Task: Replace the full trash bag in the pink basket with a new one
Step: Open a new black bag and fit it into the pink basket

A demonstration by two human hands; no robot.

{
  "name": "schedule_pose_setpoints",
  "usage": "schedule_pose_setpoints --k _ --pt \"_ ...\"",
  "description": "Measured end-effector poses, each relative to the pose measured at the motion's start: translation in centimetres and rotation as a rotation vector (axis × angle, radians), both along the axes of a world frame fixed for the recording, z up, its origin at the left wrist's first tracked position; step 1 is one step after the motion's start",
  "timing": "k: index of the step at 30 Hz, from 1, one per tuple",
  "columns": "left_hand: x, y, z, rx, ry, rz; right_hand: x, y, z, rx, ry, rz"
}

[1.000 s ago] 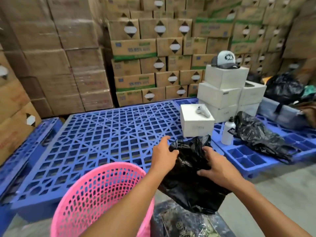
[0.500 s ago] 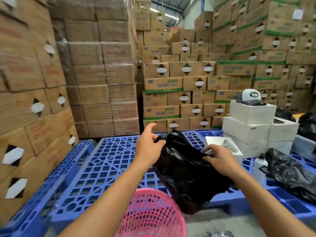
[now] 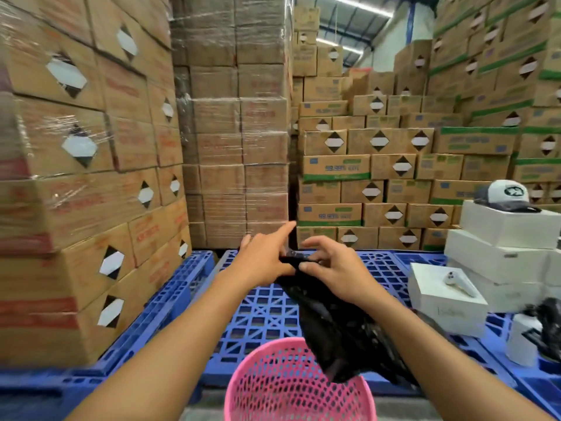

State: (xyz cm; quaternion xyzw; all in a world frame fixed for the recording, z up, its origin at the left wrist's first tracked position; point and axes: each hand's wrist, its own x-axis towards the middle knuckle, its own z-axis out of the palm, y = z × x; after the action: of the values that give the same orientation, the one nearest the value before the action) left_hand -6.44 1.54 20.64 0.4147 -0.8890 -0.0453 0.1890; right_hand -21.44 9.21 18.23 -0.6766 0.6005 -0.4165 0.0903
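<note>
A black plastic trash bag (image 3: pixel 337 329) hangs from both hands in front of me, its lower end drooping over the right rim of the pink mesh basket (image 3: pixel 291 387) at the bottom centre. My left hand (image 3: pixel 261 262) pinches the bag's top edge, index finger sticking out. Close beside it, my right hand (image 3: pixel 334 268) grips the same top edge. The basket's inside shows only pink mesh.
A blue plastic pallet (image 3: pixel 264 311) lies behind the basket. Stacked cardboard cartons (image 3: pixel 91 183) wall in the left and back. White boxes (image 3: pixel 498 256) with a cap (image 3: pixel 507 196) stand at the right, with another black bag (image 3: pixel 549 332) and a white bottle (image 3: pixel 522 341).
The view tilted up. My hands came together at the bag's top edge, and the bag now hangs narrower, down to the basket's rim.
</note>
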Motion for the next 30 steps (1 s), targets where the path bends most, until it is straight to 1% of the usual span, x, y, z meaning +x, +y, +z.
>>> schedule_pose_setpoints --k 2,4,6,8,11,13,15,16,18,20,23,25,27,30 --pt "1.0 -0.1 -1.4 0.011 -0.061 0.009 0.5 0.1 -1.6 0.032 -0.026 0.028" --pt "2.1 -0.2 -2.7 0.138 -0.078 -0.011 0.5 0.3 -3.5 0.084 -0.036 0.035" --pt "3.3 -0.2 -3.6 0.272 -0.117 -0.019 0.0 0.6 -5.7 0.188 -0.015 0.048" --pt "4.5 -0.4 -4.2 0.399 -0.194 -0.015 -0.5 1.0 -8.0 0.306 0.074 0.076" --pt "6.2 -0.5 -5.9 0.564 -0.413 -0.002 -1.2 1.2 -11.7 0.439 0.274 0.110" --pt "7.4 -0.9 -7.4 0.631 -0.536 0.035 -1.9 1.2 -13.6 0.506 0.373 0.054" --pt "8.5 -1.5 -8.8 0.668 -0.576 0.080 -2.9 1.3 -15.1 0.541 0.446 -0.042" --pt "8.9 -1.7 -9.5 0.682 -0.571 0.091 -3.4 1.3 -15.8 0.559 0.449 -0.103" --pt "9.3 -2.1 -10.6 0.710 -0.512 0.103 -4.0 1.5 -17.0 0.588 0.404 -0.221" --pt "9.3 -2.3 -11.7 0.726 -0.397 0.093 -4.1 1.4 -18.0 0.591 0.325 -0.300" --pt "8.7 -2.3 -14.1 0.682 -0.127 0.088 -3.2 1.0 -19.4 0.555 0.222 -0.302" --pt "8.3 -2.0 -16.1 0.590 0.036 0.112 -2.4 1.1 -19.7 0.556 0.192 -0.263" --pt "8.2 -1.7 -18.4 0.508 0.181 0.158 -1.8 1.3 -19.6 0.564 0.223 -0.223" --pt "8.0 -1.4 -21.5 0.478 0.330 0.209 -1.1 1.6 -19.3 0.673 0.365 -0.104"
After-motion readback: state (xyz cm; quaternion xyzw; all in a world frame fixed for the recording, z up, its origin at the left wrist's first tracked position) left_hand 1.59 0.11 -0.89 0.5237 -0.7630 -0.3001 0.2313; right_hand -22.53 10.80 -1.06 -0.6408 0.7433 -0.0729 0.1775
